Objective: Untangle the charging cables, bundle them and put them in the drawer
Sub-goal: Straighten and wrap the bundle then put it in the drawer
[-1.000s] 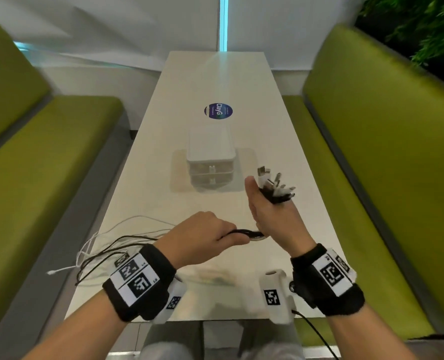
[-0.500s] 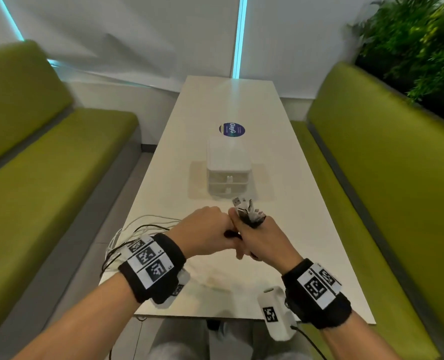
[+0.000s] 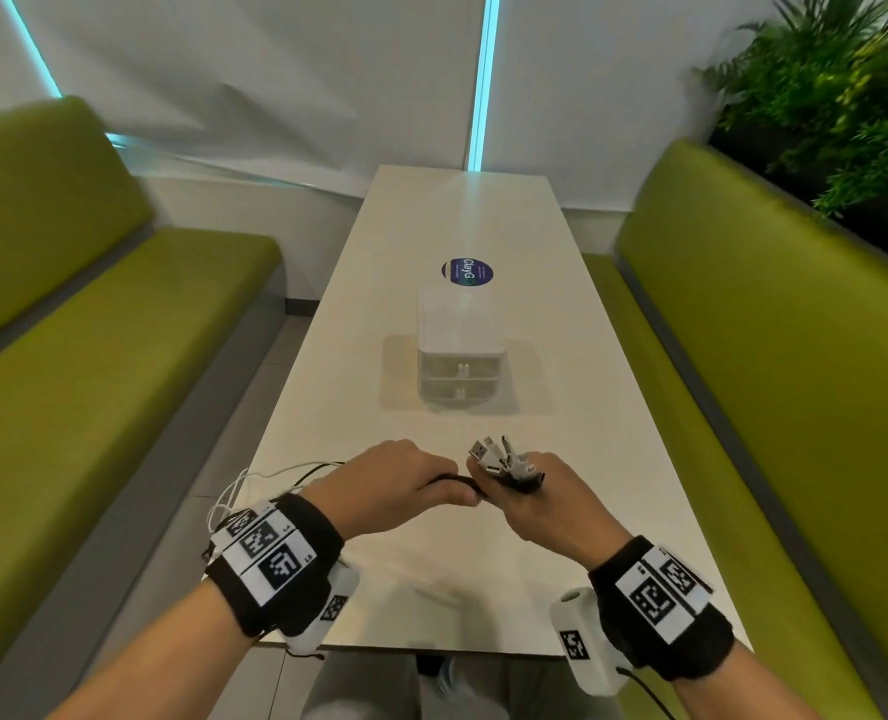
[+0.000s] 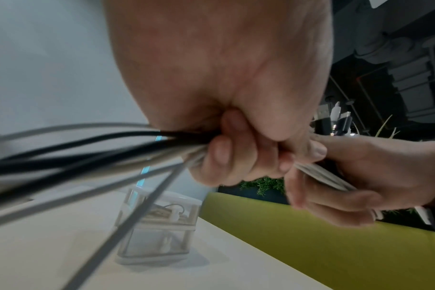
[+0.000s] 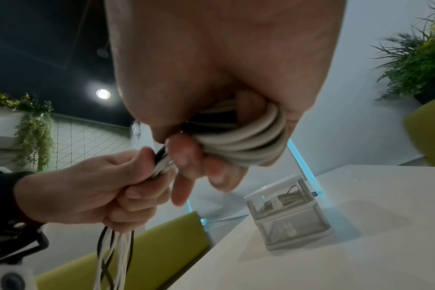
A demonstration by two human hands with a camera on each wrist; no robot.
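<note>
- Cables (image 3: 504,462): black and white, gathered in one bunch held above the near end of the table (image 3: 577,387), nearer than the drawer box (image 3: 460,356). Plug ends fan up and away, tilted toward the drawer box.
- Right hand (image 3: 551,504): fingers curled round the coiled part of the bunch; white turns wrap around the fingers (image 5: 184,155) in the right wrist view.
- Left hand (image 3: 395,485): just left of the right hand, almost touching it. Fingers (image 4: 219,151) closed in a fist on the straight run of the cables, thumb pressed over them.
- Long axis: from the right hand the run goes leftward through the left fist, then the loose tails (image 3: 255,483) trail left past the table's near-left edge and hang down.
- Drawer box: two clear drawers, stacked, both closed, fronts facing the person. Upper drawer has cables inside (image 5: 283,198).
- Round dark sticker (image 3: 467,271) lies beyond the drawer box.
</note>
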